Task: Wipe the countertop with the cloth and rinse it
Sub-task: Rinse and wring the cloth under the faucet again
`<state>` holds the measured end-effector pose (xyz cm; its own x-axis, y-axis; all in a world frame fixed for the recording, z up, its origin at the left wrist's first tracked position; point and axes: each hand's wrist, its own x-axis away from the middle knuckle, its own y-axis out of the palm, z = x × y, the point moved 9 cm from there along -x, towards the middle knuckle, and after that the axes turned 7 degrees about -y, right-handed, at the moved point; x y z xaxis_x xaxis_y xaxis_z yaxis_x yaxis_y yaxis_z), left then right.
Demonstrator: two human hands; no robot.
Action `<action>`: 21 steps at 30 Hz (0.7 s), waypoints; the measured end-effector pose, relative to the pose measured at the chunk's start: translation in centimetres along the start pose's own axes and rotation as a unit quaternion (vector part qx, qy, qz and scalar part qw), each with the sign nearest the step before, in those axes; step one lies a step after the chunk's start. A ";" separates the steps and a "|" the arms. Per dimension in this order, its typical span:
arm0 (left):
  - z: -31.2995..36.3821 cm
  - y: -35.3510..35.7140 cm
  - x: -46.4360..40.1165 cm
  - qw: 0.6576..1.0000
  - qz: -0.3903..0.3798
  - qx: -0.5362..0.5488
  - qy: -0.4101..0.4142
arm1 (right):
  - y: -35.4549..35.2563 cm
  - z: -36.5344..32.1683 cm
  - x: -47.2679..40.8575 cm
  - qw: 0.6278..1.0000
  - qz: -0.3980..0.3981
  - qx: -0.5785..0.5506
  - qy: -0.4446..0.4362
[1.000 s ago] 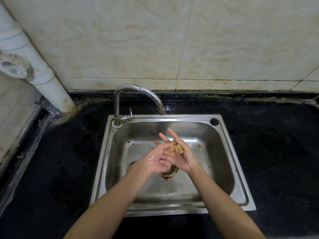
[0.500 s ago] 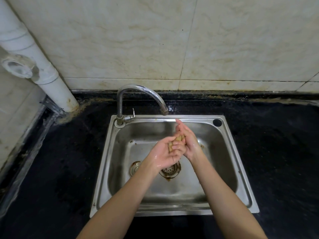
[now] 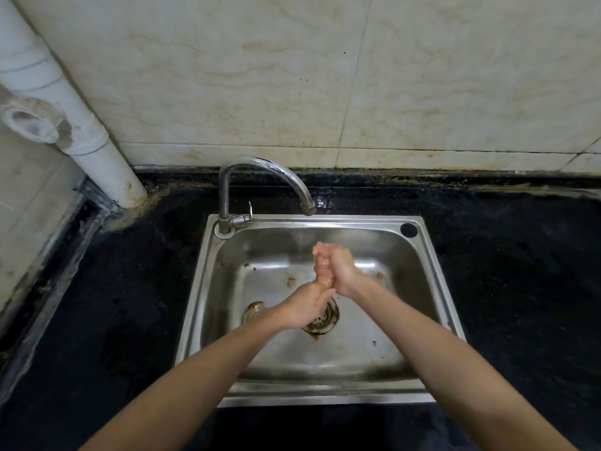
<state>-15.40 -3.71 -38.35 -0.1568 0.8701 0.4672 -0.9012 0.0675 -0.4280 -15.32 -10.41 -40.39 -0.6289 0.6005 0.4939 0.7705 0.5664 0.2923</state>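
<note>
Both my hands meet over the middle of the steel sink [image 3: 432,288], under the spout of the curved faucet [image 3: 260,170]. My right hand [image 3: 338,265] is curled tightly round a small tan cloth [image 3: 327,284], of which only a sliver shows between the hands. My left hand [image 3: 302,307] is below it, fingers curled up against the cloth's lower end. Both hands look wet. A thin trickle of water seems to fall from the spout onto them. The black countertop [image 3: 520,271] surrounds the sink.
A round drain strainer [image 3: 325,320] with rust stains lies in the sink floor under my hands. A white pipe [image 3: 91,138] runs down to the counter's back left corner. Tiled wall [image 3: 390,76] stands behind the faucet.
My hands went from rubbing the cloth between open palms to clenching it. The right hand closed round the cloth near the spout, and the left dropped lower toward the drain.
</note>
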 end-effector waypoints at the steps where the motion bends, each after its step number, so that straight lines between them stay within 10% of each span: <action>1: -1.0 0.7 0.0 1.000 0.004 -0.016 -0.009 | -0.3 1.5 0.0 1.000 0.023 0.014 0.013; 10: -6.9 3.9 0.5 0.987 -0.055 -0.139 -0.062 | -1.9 9.6 0.6 0.987 0.131 -0.017 0.090; 21: 0.2 -3.5 2.0 0.988 0.103 0.107 0.031 | -1.1 -1.9 3.1 0.994 -0.105 0.006 0.004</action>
<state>-12.69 -2.35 -35.76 -0.3268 0.8831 0.3367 -0.9185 -0.2128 -0.3334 -17.86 -10.23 -37.62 -0.7755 0.4633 0.4289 0.6202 0.6859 0.3806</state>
